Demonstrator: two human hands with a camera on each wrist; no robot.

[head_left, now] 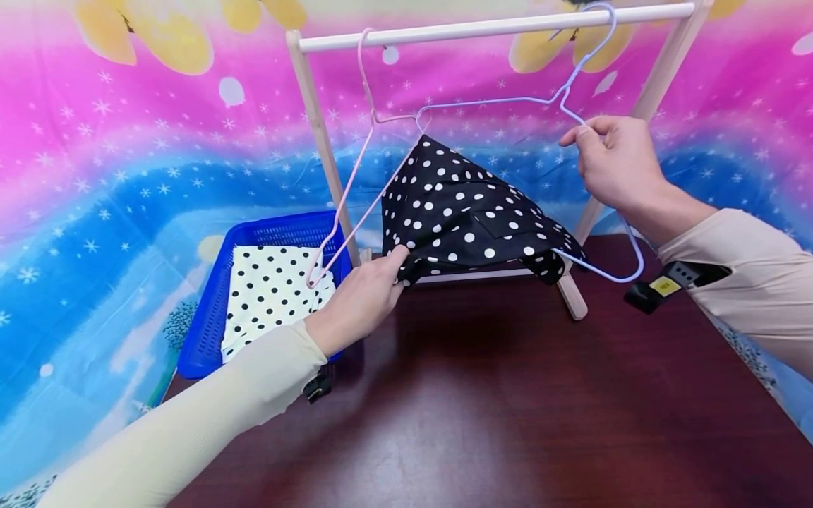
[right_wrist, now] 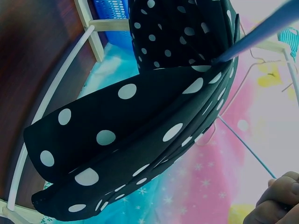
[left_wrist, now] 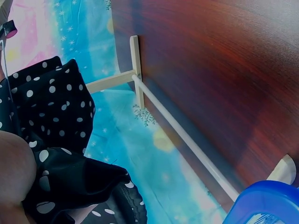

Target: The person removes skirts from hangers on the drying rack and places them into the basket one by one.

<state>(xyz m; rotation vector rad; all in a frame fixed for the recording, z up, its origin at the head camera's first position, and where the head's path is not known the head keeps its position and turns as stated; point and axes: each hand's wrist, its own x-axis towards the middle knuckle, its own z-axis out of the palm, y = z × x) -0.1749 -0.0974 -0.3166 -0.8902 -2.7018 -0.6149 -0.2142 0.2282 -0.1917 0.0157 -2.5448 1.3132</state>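
Observation:
A black garment with white dots (head_left: 457,212) hangs slantwise on a pale blue wire hanger (head_left: 567,88). The hanger's left shoulder end pokes out above the garment's top corner, and its lower right bend sticks out bare past the cloth. My left hand (head_left: 365,300) grips the garment's lower left edge; in the left wrist view, cloth (left_wrist: 56,107) bunches beside that hand. With thumb and fingers my right hand (head_left: 619,159) pinches the hanger wire just below its neck, as the right wrist view also shows. The hanger's hook overlaps the rack's top rail (head_left: 495,27) in the head view.
A pink hanger (head_left: 366,83) without cloth hangs from the rail's left part. Behind my left forearm, a blue basket (head_left: 206,317) holds a white cloth with black dots (head_left: 269,293). The wooden rack stands on a dark red-brown table (head_left: 483,395).

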